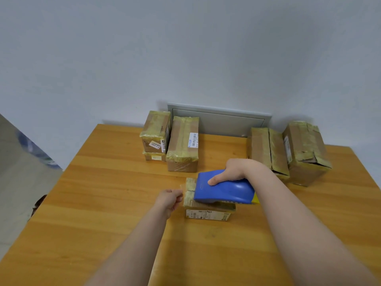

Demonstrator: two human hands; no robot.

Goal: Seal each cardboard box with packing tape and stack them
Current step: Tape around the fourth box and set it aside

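Observation:
A small flat cardboard box [207,213] lies in the middle of the wooden table [103,193], its top covered in yellowish tape. My right hand [235,170] grips a blue tape dispenser [224,189] that rests on the box's top. Just left of the box, my left hand [172,200] pinches the loose end of clear tape [182,186] coming off the dispenser. Most of the box's top is hidden under the dispenser.
At the back of the table, a small box stacked on another [155,133] stands next to a taller taped box [183,143]. Two larger taped boxes [268,149] [307,151] sit at the back right. A grey wall panel [222,122] is behind them.

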